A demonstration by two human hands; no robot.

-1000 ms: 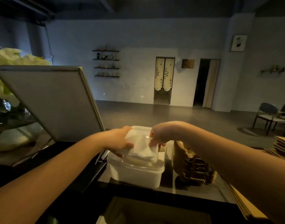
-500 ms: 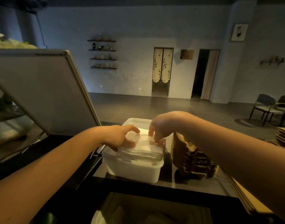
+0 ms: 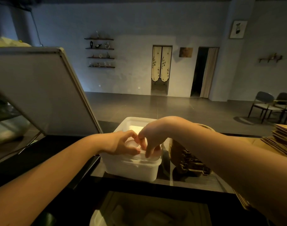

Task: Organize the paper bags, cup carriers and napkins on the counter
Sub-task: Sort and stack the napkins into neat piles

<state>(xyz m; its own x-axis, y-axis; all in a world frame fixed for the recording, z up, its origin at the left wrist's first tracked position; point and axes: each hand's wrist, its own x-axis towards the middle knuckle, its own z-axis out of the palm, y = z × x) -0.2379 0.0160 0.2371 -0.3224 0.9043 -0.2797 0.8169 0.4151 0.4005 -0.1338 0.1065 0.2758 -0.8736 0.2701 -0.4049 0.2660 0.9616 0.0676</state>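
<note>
As seems likely, hands [image 3: 121, 143] [image 3: 153, 138] grip napkins [image 3: 139, 157].

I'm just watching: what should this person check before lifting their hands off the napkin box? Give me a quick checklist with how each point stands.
1. Napkins inside the white box: ok.
2. Napkin pile lying flat: cannot tell, both hands cover it.
3. Left hand and right hand free to let go: cannot tell, their fingers are down on the napkins.
4. Box flat on the counter: ok.
5. Cup carriers stacked right of the box, with a gap: ok.
6. Paper bags squared up: not ok, their edges look fanned.
</note>
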